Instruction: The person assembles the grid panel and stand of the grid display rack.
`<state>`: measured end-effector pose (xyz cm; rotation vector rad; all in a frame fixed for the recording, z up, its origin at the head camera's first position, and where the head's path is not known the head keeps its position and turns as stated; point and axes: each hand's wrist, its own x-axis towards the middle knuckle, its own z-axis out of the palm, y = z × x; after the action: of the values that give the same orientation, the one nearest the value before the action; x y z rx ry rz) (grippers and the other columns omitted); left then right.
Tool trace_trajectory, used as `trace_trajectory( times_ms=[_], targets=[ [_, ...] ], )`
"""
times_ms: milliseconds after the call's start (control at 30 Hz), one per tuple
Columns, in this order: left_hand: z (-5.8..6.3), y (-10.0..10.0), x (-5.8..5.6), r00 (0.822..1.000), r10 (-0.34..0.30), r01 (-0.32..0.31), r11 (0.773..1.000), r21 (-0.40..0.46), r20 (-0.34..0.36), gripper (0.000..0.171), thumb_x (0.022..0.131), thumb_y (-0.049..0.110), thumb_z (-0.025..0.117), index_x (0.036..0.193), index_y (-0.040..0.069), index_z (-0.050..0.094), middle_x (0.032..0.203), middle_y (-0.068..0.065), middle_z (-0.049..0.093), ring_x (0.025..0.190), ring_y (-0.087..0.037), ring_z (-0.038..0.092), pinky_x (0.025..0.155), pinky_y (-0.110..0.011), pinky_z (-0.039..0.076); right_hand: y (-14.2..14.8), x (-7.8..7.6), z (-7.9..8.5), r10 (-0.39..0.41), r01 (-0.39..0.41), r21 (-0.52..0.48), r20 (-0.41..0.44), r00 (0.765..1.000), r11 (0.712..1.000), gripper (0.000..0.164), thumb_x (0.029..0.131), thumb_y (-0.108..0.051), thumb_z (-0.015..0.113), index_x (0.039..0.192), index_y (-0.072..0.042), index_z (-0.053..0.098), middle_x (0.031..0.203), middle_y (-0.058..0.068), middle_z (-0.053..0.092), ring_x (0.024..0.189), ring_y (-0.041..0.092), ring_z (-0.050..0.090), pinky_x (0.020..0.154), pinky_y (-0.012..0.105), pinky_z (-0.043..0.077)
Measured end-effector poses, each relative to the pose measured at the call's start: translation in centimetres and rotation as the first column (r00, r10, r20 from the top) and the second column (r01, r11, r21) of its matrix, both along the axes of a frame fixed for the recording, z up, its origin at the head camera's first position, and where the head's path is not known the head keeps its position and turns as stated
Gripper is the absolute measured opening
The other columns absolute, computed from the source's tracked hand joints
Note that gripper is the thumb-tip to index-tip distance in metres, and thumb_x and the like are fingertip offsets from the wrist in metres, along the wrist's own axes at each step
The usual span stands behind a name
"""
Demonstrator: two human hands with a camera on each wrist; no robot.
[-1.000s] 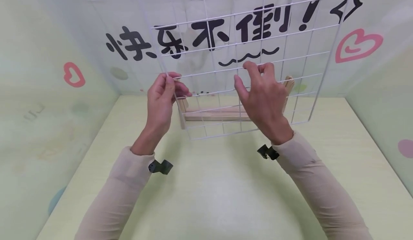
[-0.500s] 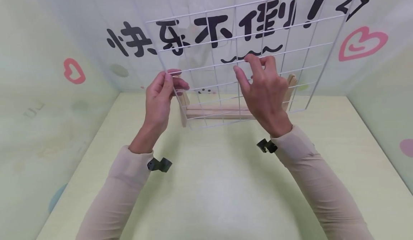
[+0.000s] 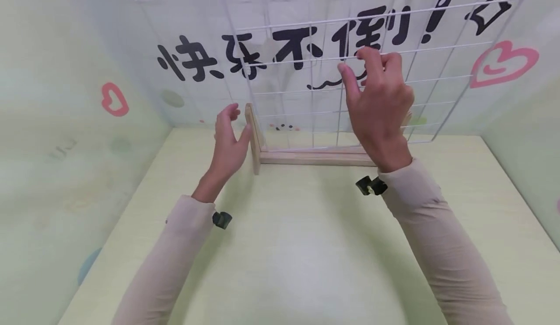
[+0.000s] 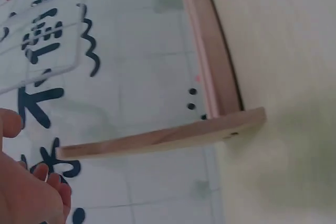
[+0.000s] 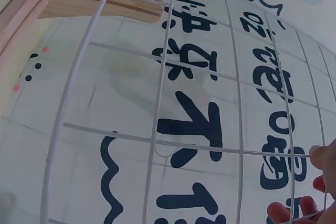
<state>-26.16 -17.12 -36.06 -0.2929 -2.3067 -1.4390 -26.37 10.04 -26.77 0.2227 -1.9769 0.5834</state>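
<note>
A white wire grid panel (image 3: 311, 61) hangs tilted above a wooden stand, its lower edge over the stand's crosspiece (image 3: 306, 159). Near the grid's middle, my right hand (image 3: 380, 106) grips its wires with bent fingers; the right wrist view shows thumb and fingertips around the wires (image 5: 152, 142). My left hand (image 3: 229, 140) is off the grid, thumb apart from loosely bent fingers. It hovers just left of the stand's left upright (image 3: 253, 135), seen also as a flat wooden piece (image 4: 163, 139) in the left wrist view. The right upright is mostly hidden behind my right hand.
The stand sits at the back of a pale table (image 3: 288, 247), close to the back wall (image 3: 201, 109) with large black lettering and pink hearts. Side walls (image 3: 52, 169) rise to left and right. A small black device (image 3: 371, 185) is on the right wrist.
My left hand has let go of the grid's left edge and now sits beside the upright. The right hand has moved the grid up and to the right, and its lower edge has risen.
</note>
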Motion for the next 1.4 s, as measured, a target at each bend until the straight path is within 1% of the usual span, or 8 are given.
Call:
trace_trajectory(
  times_ms=[100, 167, 333, 467, 633, 900, 1167, 1400],
  targets=[
    [-2.2, -0.8, -0.9, 0.991, 0.06, -0.047, 0.993, -0.104, 0.118, 0.062, 0.102, 0.02, 0.05, 0.153, 0.003, 0.019, 0.153, -0.019, 0.027, 0.143, -0.033, 0.026, 0.116, -0.059, 0.016, 0.0, -0.4, 0.8, -0.007, 0.006, -0.02, -0.009, 1.0, 1.0, 0.047, 0.1, -0.048, 0.053, 0.113, -0.004, 0.065, 0.099, 0.024, 0.061, 0.063, 0.035, 0.06, 0.049, 0.039, 0.038],
    [-3.5, -1.2, -1.3, 0.98, 0.06, -0.039, 0.993, -0.112, 0.19, 0.067, 0.104, 0.024, 0.048, 0.156, 0.003, 0.011, 0.158, -0.02, 0.019, 0.147, -0.035, 0.021, 0.118, -0.059, 0.015, -0.2, -0.6, 1.3, -0.005, 0.004, -0.036, -0.013, 1.0, 0.999, 0.047, 0.1, -0.047, 0.054, 0.115, -0.003, 0.064, 0.1, 0.024, 0.061, 0.063, 0.035, 0.059, 0.05, 0.039, 0.037],
    [-5.7, -1.2, -2.3, 0.937, -0.025, 0.052, 0.996, -0.066, 0.35, 0.073, 0.106, 0.031, 0.042, 0.158, 0.007, -0.004, 0.165, -0.018, 0.009, 0.148, -0.041, 0.023, 0.115, -0.057, 0.03, -0.5, -1.1, 2.4, -0.016, 0.015, -0.078, -0.014, 1.0, 0.997, 0.049, 0.098, -0.047, 0.057, 0.117, -0.003, 0.066, 0.1, 0.022, 0.064, 0.074, 0.033, 0.069, 0.058, 0.044, 0.049],
    [-6.8, -0.7, -2.9, 0.895, -0.062, 0.12, 0.987, -0.103, 0.442, 0.074, 0.106, 0.029, 0.043, 0.158, 0.014, -0.007, 0.163, -0.022, 0.015, 0.144, -0.043, 0.031, 0.111, -0.058, 0.035, -0.5, -1.5, 3.0, -0.032, 0.038, -0.126, 0.049, 0.998, 0.991, 0.048, 0.096, -0.049, 0.059, 0.117, -0.007, 0.067, 0.102, 0.018, 0.068, 0.082, 0.028, 0.074, 0.071, 0.047, 0.054],
    [-8.3, -0.2, -3.3, 0.912, -0.011, 0.083, 0.984, -0.159, 0.41, 0.07, 0.106, 0.023, 0.043, 0.159, 0.015, -0.003, 0.159, -0.026, 0.025, 0.143, -0.043, 0.034, 0.112, -0.056, 0.035, -0.4, -2.2, 3.2, -0.007, 0.026, -0.159, 0.118, 0.993, 0.987, 0.046, 0.094, -0.049, 0.063, 0.117, -0.01, 0.068, 0.103, 0.015, 0.07, 0.087, 0.024, 0.074, 0.08, 0.044, 0.053],
    [-9.4, -0.2, -3.6, 0.938, 0.001, 0.07, 0.979, -0.192, 0.348, 0.064, 0.107, 0.018, 0.039, 0.159, 0.013, 0.002, 0.153, -0.03, 0.033, 0.139, -0.042, 0.04, 0.109, -0.054, 0.04, -0.7, -3.0, 3.9, -0.015, 0.035, -0.166, 0.121, 0.993, 0.985, 0.046, 0.093, -0.051, 0.063, 0.116, -0.012, 0.069, 0.104, 0.012, 0.071, 0.089, 0.021, 0.074, 0.081, 0.042, 0.052],
    [-9.4, -0.5, -3.3, 0.934, 0.032, 0.052, 0.974, -0.222, 0.356, 0.064, 0.107, 0.021, 0.041, 0.16, 0.014, 0.004, 0.154, -0.029, 0.034, 0.138, -0.041, 0.042, 0.106, -0.053, 0.044, -1.7, -3.9, 4.4, -0.016, 0.039, -0.176, 0.127, 0.992, 0.984, 0.048, 0.092, -0.055, 0.063, 0.115, -0.014, 0.07, 0.102, 0.008, 0.071, 0.089, 0.019, 0.072, 0.079, 0.039, 0.05],
    [-9.6, 0.0, -3.2, 0.942, 0.074, 0.0, 0.976, -0.22, 0.328, 0.062, 0.107, 0.02, 0.04, 0.159, 0.011, 0.008, 0.145, -0.029, 0.046, 0.109, -0.037, 0.061, 0.086, -0.049, 0.054, -1.9, -4.9, 5.4, -0.008, 0.021, -0.159, 0.082, 0.997, 0.987, 0.049, 0.094, -0.054, 0.06, 0.115, -0.011, 0.07, 0.102, 0.01, 0.071, 0.093, 0.021, 0.069, 0.079, 0.036, 0.049]
  ],
)
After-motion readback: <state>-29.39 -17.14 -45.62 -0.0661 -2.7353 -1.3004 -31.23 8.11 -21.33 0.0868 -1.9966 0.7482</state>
